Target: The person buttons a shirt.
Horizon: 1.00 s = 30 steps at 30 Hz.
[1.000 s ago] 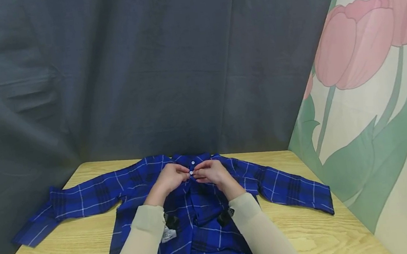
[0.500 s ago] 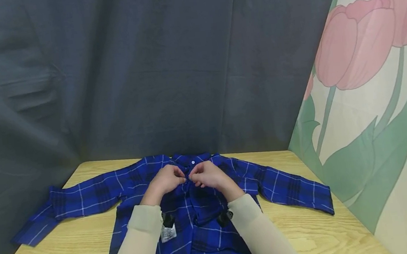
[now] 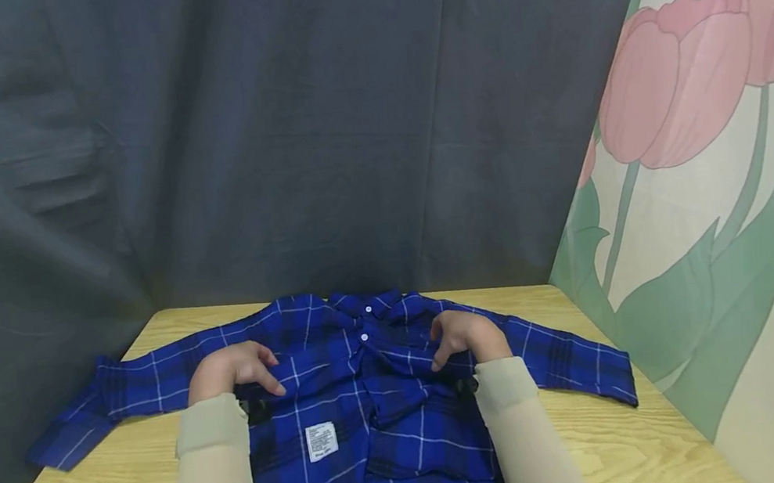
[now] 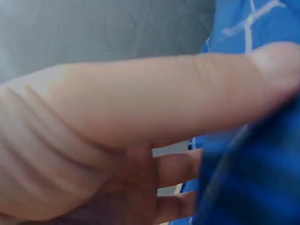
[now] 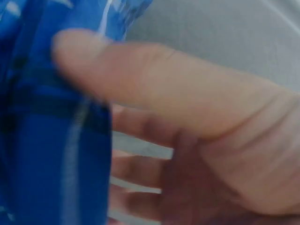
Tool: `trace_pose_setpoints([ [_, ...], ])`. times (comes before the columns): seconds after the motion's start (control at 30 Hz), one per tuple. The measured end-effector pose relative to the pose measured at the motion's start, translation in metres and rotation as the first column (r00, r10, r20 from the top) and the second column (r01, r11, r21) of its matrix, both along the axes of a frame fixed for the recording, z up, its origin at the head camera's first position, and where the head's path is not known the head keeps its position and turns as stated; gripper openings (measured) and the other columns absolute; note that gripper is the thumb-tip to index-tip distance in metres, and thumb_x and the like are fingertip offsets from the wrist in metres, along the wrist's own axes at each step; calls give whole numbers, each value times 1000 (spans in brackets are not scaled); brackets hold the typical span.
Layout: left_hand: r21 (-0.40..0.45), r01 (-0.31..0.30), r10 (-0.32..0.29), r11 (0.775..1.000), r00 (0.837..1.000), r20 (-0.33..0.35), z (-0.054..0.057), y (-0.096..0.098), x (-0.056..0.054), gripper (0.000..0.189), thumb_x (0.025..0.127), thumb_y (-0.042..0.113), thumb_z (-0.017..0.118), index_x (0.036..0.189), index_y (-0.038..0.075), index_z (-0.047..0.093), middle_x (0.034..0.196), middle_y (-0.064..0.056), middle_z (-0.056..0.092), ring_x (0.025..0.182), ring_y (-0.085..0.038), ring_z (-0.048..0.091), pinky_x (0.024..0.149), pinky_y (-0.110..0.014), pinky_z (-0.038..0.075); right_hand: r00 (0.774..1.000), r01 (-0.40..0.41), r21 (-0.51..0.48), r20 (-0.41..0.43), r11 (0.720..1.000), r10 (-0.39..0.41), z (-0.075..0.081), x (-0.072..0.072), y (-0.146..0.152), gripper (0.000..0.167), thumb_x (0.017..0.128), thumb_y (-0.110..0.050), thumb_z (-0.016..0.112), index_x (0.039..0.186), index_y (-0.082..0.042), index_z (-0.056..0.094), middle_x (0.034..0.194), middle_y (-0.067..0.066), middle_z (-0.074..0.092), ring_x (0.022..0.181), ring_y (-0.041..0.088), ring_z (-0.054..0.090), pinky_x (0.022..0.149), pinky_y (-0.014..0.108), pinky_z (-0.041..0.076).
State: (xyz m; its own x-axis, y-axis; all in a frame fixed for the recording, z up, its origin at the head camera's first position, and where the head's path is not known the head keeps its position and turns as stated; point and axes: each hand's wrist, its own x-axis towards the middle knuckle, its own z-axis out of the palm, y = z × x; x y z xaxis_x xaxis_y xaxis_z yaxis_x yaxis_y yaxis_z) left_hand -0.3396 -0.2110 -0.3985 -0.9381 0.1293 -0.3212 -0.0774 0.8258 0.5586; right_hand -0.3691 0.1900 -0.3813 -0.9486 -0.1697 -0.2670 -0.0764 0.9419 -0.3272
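Note:
A blue plaid button-up shirt (image 3: 333,404) lies front up on the wooden table, both sleeves spread. Its white buttons (image 3: 365,337) show near the collar. My left hand (image 3: 233,368) is at the shirt's left side below the armpit. In the left wrist view, the cloth passes between the thumb (image 4: 187,98) and the fingers behind it. Opposite, my right hand (image 3: 471,336) has the right side of the shirt between thumb (image 5: 131,70) and fingers, its thumb blurred. The cloth hides the fingertips in both wrist views.
Around the shirt shows the light wooden tabletop (image 3: 594,456). A dark grey curtain (image 3: 347,135) hangs behind and at the left. A wall with painted tulips (image 3: 668,86) stands at the right. A white label (image 3: 321,441) lies on the shirt's lower front.
Both hands let go of the cloth at the button near the collar and moved apart to the shirt's two sides. The second button and the white label are now uncovered.

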Motion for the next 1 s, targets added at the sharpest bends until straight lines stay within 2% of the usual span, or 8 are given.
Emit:
trace_pose_setpoints([
  [0.17, 8, 7, -6, 1000, 1000, -15, -1, -3, 5, 16, 87, 17, 89, 87, 9, 75, 98, -10, 72, 100, -32, 63, 92, -55, 56, 997, -71, -16, 27, 997, 71, 2, 8, 20, 17, 87, -16, 91, 86, -14, 73, 89, 3, 68, 85, 24, 60, 82, 42, 53],
  [0.37, 31, 85, -78, 996, 980, -184, 26, -21, 14, 11, 99, 17, 80, 94, 9, 75, 96, -8, 70, 95, -28, 60, 88, -48, 53, 984, -176, -128, -41, 976, 172, 31, 18, 46, 4, 98, -13, 80, 97, -10, 77, 94, 4, 74, 88, 20, 62, 90, 43, 56],
  [0.43, 32, 90, -78, 995, 958, -277, 32, -25, 12, 10, 101, 17, 77, 100, 8, 75, 100, -10, 71, 96, -30, 60, 90, -49, 54, 974, -219, -167, -96, 961, 205, 36, 16, 50, 6, 102, -12, 75, 105, -7, 78, 101, 8, 77, 91, 21, 64, 95, 47, 59],
  [0.53, 36, -5, 19, 999, 913, -408, 31, -21, 4, 12, 103, 18, 74, 105, 7, 77, 106, -16, 69, 97, -34, 60, 89, -51, 53, 960, -202, -185, -233, 962, 156, 33, 7, 47, 12, 105, -11, 70, 110, -6, 79, 106, 11, 76, 94, 24, 64, 95, 48, 59],
  [0.67, 15, -197, 175, 980, 834, -524, 11, -4, -16, 16, 105, 21, 71, 110, 8, 79, 104, -20, 72, 90, -36, 63, 78, -48, 51, 914, -29, -126, -406, 992, -24, 11, -8, 31, 14, 104, -15, 71, 110, -10, 83, 109, 15, 76, 94, 29, 65, 87, 47, 58],
  [0.73, -2, -259, 219, 966, 820, -530, -2, 7, -24, 17, 105, 21, 68, 110, 9, 79, 102, -19, 77, 88, -36, 67, 76, -49, 53, 895, 58, -79, -437, 995, -87, -2, -14, 23, 15, 102, -16, 73, 109, -12, 85, 109, 14, 79, 93, 30, 69, 84, 47, 60],
  [0.83, -42, -273, 219, 961, 846, -487, -19, 19, -31, 21, 107, 20, 62, 113, 7, 77, 109, -20, 79, 95, -39, 73, 84, -54, 58, 906, 142, -36, -397, 989, -145, -19, -20, 14, 17, 102, -16, 71, 111, -11, 86, 104, 12, 84, 89, 29, 76, 86, 48, 64],
  [1.0, -66, -157, 132, 985, 948, -288, -33, 26, -32, 47, 109, 28, 64, 143, -4, 62, 148, -30, 64, 140, -52, 57, 121, -69, 42, 972, 86, -4, -218, 996, -84, -30, -23, 11, 28, 103, -10, 67, 128, -4, 78, 130, 18, 78, 119, 37, 75, 108, 53, 58],
])
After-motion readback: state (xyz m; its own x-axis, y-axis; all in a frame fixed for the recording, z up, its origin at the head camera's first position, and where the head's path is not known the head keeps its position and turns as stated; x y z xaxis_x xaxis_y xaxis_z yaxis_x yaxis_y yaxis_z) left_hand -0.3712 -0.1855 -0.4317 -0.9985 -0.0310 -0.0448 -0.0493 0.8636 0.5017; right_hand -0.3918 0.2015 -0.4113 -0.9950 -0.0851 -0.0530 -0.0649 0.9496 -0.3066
